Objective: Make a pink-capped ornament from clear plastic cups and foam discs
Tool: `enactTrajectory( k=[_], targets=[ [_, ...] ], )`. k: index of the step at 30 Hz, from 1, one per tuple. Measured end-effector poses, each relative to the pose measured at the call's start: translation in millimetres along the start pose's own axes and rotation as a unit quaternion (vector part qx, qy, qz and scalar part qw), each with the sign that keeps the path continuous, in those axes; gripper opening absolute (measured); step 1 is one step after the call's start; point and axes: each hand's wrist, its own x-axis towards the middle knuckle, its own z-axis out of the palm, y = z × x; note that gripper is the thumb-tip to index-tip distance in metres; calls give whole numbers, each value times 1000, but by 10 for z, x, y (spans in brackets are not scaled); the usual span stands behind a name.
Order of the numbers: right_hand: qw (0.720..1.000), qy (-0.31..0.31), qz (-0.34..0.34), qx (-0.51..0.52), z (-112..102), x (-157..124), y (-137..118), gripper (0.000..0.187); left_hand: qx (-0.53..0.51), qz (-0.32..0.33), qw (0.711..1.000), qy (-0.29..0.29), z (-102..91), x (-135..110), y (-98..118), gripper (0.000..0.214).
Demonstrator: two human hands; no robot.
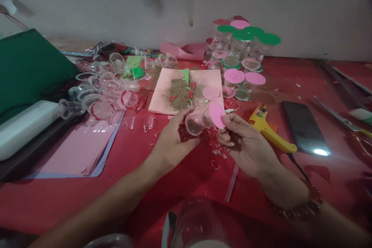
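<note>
A clear plastic cup piece (195, 124), narrow in the middle and tilted on its side, is held over the red table between both hands. A pink paper disc (217, 114) covers its right end. My right hand (244, 139) pinches the disc's edge between thumb and fingers. At the other end, my left hand (174, 139) curves its thumb and fingers around the open rim. Just behind lies a pink sheet (158, 93) with a heap of brown grains (180, 95) and paper scraps on it. A yellow glue gun (270, 131) lies right of my right hand.
Stacked clear cups with green and pink discs (235, 54) stand at the back right. Loose clear cups (101, 85) crowd the left, near pink paper sheets (78, 147). A phone (303, 128) and scissors (340, 116) lie at right; a glue stick (231, 184) lies in front.
</note>
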Motion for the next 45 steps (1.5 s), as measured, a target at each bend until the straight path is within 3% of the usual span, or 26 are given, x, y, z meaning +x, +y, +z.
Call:
enactTrajectory(
  k=[6,17,24,28,45],
  targets=[
    [1000,0,0,7,10,5,-11,31,-29,-50,998,8,6,19,4,49],
    [997,-7,-18,-75,-36,9,8,26,-31,-59,997,40,-14,74,-23,49],
    [980,16,-128,-154,-29,3,47,21,2,-50,997,55,-24,77,-7,46],
    [961,-11,-194,-196,-12,-15,61,23,32,-40,997,66,-32,71,-21,45],
    [932,16,-225,-284,-38,-48,75,24,15,-41,997,66,-32,74,-54,48]
  ],
)
